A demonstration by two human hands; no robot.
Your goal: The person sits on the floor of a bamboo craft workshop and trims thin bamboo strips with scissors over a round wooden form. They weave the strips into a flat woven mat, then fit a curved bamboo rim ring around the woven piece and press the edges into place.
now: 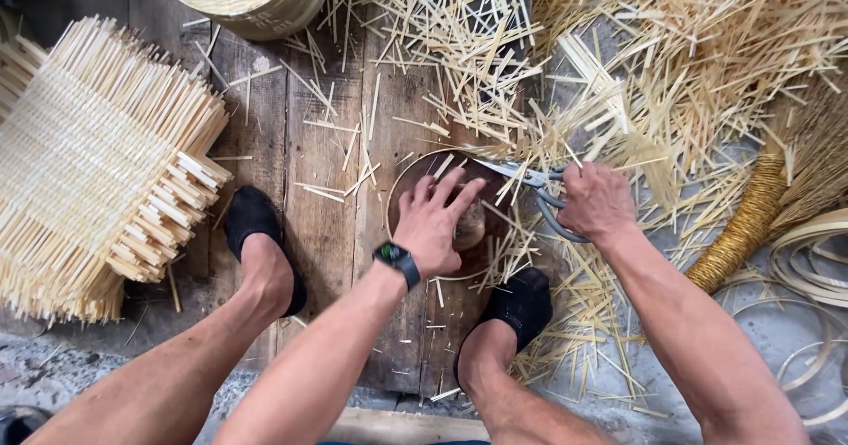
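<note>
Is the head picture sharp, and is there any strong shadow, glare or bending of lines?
Head view: soft, even daylight, no glare; only faint shadows under the left hand and right hand. The scissors and the straw-coloured strips look sharp at centre. Wide-lens distortion bends the plank floor and stretches the forearms near the edges.

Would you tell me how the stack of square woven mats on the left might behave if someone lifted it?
The stack of woven mats looks light, being thin pale strips. It probably flexes rather than staying stiff. Its loose fringed ends might snag or splinter, and layers could slide apart.
</note>
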